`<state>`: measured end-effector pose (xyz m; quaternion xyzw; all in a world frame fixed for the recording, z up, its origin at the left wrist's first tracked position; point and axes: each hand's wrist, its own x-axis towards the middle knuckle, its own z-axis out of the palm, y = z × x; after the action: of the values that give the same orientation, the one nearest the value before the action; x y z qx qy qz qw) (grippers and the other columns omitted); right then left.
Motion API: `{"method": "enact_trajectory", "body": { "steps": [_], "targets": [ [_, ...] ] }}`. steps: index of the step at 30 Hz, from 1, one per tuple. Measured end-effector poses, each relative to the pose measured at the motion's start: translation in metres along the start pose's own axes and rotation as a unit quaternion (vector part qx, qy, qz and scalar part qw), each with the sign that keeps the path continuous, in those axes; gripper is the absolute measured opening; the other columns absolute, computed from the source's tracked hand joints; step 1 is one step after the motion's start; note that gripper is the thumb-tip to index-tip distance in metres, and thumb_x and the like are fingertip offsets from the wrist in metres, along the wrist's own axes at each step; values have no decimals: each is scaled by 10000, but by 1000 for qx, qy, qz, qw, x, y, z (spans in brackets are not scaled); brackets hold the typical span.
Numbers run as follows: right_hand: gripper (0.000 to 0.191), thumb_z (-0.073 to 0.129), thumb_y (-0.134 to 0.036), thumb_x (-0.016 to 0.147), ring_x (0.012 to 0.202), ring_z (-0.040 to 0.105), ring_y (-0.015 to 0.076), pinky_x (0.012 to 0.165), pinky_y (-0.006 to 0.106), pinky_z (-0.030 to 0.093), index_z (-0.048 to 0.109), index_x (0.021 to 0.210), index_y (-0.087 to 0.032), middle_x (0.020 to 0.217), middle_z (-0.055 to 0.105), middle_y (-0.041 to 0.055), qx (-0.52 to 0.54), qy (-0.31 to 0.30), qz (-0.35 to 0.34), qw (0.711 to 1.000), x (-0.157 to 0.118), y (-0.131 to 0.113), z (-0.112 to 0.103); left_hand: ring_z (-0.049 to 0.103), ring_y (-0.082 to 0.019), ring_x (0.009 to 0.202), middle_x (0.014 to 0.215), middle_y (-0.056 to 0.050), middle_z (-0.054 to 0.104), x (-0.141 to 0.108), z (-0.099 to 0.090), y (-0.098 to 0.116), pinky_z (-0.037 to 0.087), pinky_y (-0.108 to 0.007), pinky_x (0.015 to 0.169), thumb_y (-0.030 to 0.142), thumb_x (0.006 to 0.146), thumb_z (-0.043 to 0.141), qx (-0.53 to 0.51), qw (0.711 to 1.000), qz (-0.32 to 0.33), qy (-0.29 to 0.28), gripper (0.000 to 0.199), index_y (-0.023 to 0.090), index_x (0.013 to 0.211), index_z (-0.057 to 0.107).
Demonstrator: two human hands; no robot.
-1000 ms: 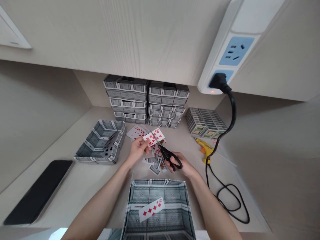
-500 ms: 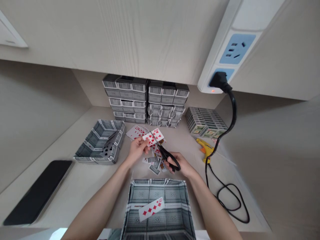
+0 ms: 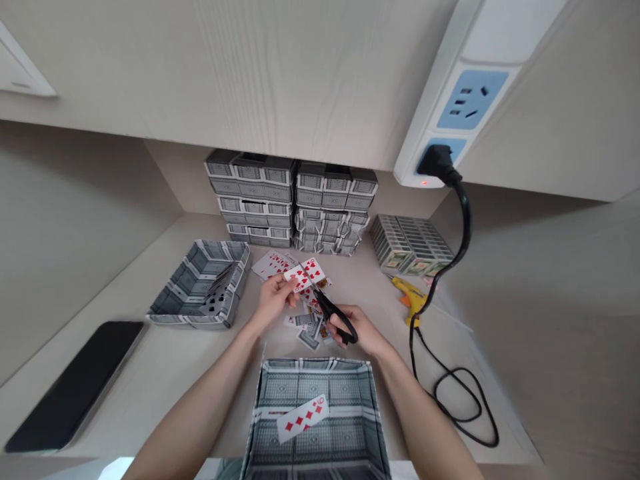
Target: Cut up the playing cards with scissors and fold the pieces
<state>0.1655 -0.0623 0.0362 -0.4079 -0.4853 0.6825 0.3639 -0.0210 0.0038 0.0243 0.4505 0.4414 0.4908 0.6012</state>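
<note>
My left hand [image 3: 275,297] is closed on the left end of a red heart playing card [image 3: 311,269], held above the table. In my right hand [image 3: 357,328] are black-handled scissors [image 3: 329,307], with the fingers in the handle loops. Their blades lie across the middle of the card. Under the hands are loose cards and cut card pieces [image 3: 309,332], and more red cards [image 3: 273,264] lie just beyond my left hand. Closest to me stands a box made of playing cards [image 3: 374,407], with a strip of a diamond card [image 3: 303,419] inside.
At the left are another card box [image 3: 167,319] holding some cards and a black phone [image 3: 75,383]. Stacked card boxes [image 3: 257,190] stand at the back. To the right are card packs [image 3: 410,243], a yellow glue gun [image 3: 414,297] and a black cable [image 3: 467,227] plugged into a power strip [image 3: 425,143].
The card and scissors have shifted very slightly left. Both hands keep their hold, and the blades are still across the card.
</note>
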Motion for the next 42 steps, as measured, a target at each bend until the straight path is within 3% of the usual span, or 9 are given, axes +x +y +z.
{"method": "enact_trajectory", "body": {
  "steps": [19, 24, 26, 30, 34, 37, 42],
  "targets": [
    [411, 618, -536, 653, 326, 387, 57, 300, 181, 305, 479, 625, -150, 473, 453, -54, -19, 21, 6, 1000, 2, 2, 2, 461, -61, 323, 477, 28, 578, -1, 2, 0, 336, -168, 346, 392, 655, 647, -7, 1000, -5, -8, 293, 147, 678, 489],
    [400, 598, -524, 675, 351, 397, 76, 346, 202, 328, 562, 767, -137, 477, 457, -57, -102, 66, 8, 993, 7, 6, -5, 499, -86, 333, 491, 24, 600, -5, 7, -3, 375, -187, 367, 409, 652, 646, 0, 999, -11, -42, 311, 159, 672, 463],
    [383, 622, -462, 678, 447, 479, 108, 437, 220, 387, 602, 879, -137, 545, 522, -31, -209, 121, -34, 970, 9, 9, -11, 510, -97, 337, 496, 17, 611, -5, 8, -3, 383, -193, 369, 413, 651, 644, -6, 999, -17, -45, 316, 162, 684, 455],
    [389, 583, -296, 726, 760, 586, 200, 687, 282, 438, 566, 1104, -206, 847, 641, 43, -456, 226, -93, 856, 9, 14, -22, 530, -110, 358, 525, -1, 635, -3, 6, -3, 409, -207, 393, 423, 657, 632, -22, 999, -19, -44, 319, 164, 689, 448],
    [469, 518, -192, 752, 948, 535, 223, 829, 323, 417, 488, 1219, -169, 1028, 612, 102, -566, 247, -120, 778, 9, 18, -29, 548, -127, 389, 439, 20, 588, -4, 5, -3, 425, -218, 426, 431, 664, 619, -5, 999, -17, -47, 308, 160, 638, 475],
    [448, 512, -155, 747, 961, 501, 231, 854, 340, 413, 518, 1195, -156, 984, 626, 99, -591, 229, -142, 760, 10, 18, -32, 558, -118, 433, 451, 19, 590, -6, 7, -2, 432, -213, 465, 419, 654, 629, 19, 999, -5, -31, 290, 147, 616, 540],
    [478, 493, -103, 716, 959, 477, 224, 868, 335, 415, 520, 1191, -147, 989, 599, 94, -586, 210, -172, 763, 9, 16, -33, 531, -92, 440, 466, 21, 585, -8, 10, 4, 435, -202, 488, 405, 647, 640, 59, 998, 17, -15, 283, 134, 584, 587]
  ]
}}
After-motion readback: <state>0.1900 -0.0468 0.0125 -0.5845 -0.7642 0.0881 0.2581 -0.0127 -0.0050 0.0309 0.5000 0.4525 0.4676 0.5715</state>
